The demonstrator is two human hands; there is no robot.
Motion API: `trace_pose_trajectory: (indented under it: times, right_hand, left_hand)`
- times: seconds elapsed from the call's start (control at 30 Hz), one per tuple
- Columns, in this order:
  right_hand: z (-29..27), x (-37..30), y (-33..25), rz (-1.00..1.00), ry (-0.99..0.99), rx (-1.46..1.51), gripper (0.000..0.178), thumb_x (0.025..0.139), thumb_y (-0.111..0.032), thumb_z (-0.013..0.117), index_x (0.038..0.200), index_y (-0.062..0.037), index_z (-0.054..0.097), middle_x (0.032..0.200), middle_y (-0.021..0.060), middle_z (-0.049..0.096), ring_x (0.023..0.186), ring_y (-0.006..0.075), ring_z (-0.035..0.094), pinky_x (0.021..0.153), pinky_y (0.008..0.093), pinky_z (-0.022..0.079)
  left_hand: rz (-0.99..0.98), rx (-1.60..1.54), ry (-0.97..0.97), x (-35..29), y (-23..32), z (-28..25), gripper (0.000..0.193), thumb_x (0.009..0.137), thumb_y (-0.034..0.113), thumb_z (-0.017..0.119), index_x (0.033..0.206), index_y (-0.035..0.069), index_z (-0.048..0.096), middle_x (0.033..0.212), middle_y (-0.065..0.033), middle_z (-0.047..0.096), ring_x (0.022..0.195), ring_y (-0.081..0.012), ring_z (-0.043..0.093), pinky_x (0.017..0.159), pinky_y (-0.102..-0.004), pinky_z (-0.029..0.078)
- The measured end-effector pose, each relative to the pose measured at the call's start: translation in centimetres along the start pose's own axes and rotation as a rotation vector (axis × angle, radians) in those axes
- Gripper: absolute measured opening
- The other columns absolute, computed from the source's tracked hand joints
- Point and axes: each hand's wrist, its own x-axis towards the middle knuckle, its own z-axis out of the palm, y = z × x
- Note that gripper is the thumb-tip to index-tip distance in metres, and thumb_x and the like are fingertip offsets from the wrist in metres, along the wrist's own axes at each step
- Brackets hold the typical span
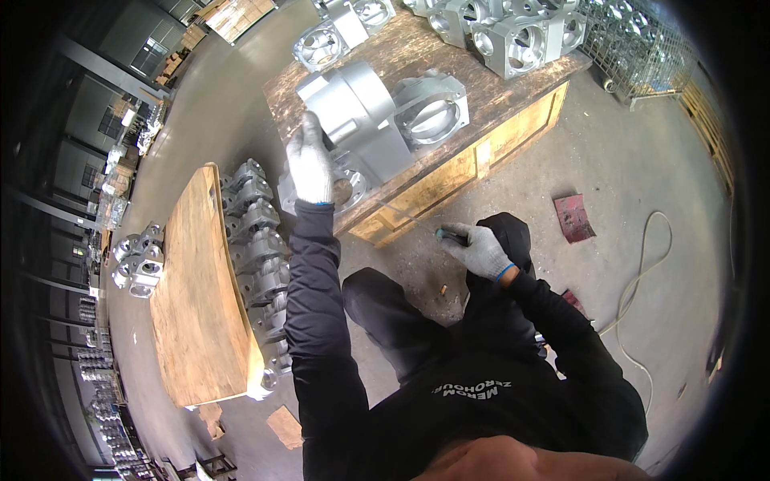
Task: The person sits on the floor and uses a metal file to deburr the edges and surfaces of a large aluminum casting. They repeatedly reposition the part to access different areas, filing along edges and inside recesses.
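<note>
A large silver metal casting (pixel 353 100), with a cylindrical body and a flanged base, stands near the front edge of a worn wooden workbench (pixel 281 96). My left hand (pixel 310 164), in a pale grey glove, grips its left side, fingers lying along the metal and thumb hidden. Lower right, over my knee, my gloved right hand (pixel 479 250) is closed round the handle of a thin-shafted hand tool (pixel 409 215). The tool's shaft points up and left toward the casting's lower opening; I cannot tell whether its tip touches. Beside the casting is another part with a round bore (pixel 433 112).
More silver castings (pixel 521 40) stand at the bench's back. To the left, a row of castings (pixel 261 240) runs along a pale wooden board (pixel 196 297). A wire cage (pixel 642 48) stands far right. A cable (pixel 634 280) and a red scrap (pixel 573 218) lie on the floor.
</note>
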Motion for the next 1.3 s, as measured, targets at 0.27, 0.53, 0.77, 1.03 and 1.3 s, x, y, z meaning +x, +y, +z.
trace_pose_trajectory:
  times: [0.27, 0.53, 0.77, 1.03, 1.3]
  right_hand:
    - [3.1, 1.7, 1.5, -0.092, -0.004, -0.128, 0.038, 0.096, -0.017, 0.074, 0.127, 0.0044, 0.068, 0.114, 0.0167, 0.077, 0.103, 0.0153, 0.074, 0.090, 0.0297, 0.058]
    - [3.4, 1.9, 2.5, -0.037, 0.006, -0.045, 0.041, 0.097, -0.020, 0.075, 0.128, 0.0039, 0.068, 0.113, 0.0145, 0.078, 0.101, 0.0141, 0.073, 0.088, 0.0293, 0.057]
    - [4.4, 2.1, 4.2, 0.017, -0.039, -0.103, 0.044, 0.090, -0.023, 0.080, 0.124, 0.0024, 0.070, 0.108, 0.0154, 0.077, 0.098, 0.0183, 0.074, 0.086, 0.0321, 0.057]
    - [8.1, 3.1, 6.2, 0.199, -0.075, -0.114, 0.031, 0.096, -0.028, 0.073, 0.114, -0.0025, 0.069, 0.093, 0.0183, 0.074, 0.085, 0.0290, 0.074, 0.078, 0.0373, 0.056]
    - [13.7, 8.8, 6.8, -0.111, 0.101, -0.349, 0.030, 0.105, -0.034, 0.059, 0.111, -0.0051, 0.065, 0.088, 0.0248, 0.069, 0.087, 0.0490, 0.067, 0.067, 0.0541, 0.050]
  left_hand:
    - [0.360, 0.195, -0.226, 7.1, 2.4, -0.8, 0.023, 0.095, 0.011, 0.077, 0.112, -0.004, 0.072, 0.098, -0.0071, 0.073, 0.087, -0.0103, 0.064, 0.083, -0.0258, 0.054]
    - [0.360, 0.235, -0.192, 7.0, 3.3, -4.0, 0.022, 0.094, 0.007, 0.077, 0.113, -0.004, 0.073, 0.102, -0.0085, 0.075, 0.090, -0.0120, 0.068, 0.083, -0.0250, 0.056]
    - [0.603, 0.675, -0.124, 5.6, 3.8, 1.2, 0.031, 0.098, 0.025, 0.068, 0.116, 0.000, 0.073, 0.102, -0.0205, 0.074, 0.098, -0.0296, 0.074, 0.088, -0.0380, 0.058]
    - [0.961, 0.911, 0.039, 9.2, 1.9, 3.3, 0.023, 0.102, 0.020, 0.056, 0.108, 0.000, 0.067, 0.099, -0.0246, 0.069, 0.095, -0.0443, 0.066, 0.086, -0.0499, 0.052]
    - [0.862, 1.395, 0.099, 23.9, -0.7, 0.7, 0.035, 0.102, 0.029, 0.052, 0.101, 0.003, 0.074, 0.100, -0.0231, 0.074, 0.098, -0.0396, 0.070, 0.091, -0.0468, 0.055]
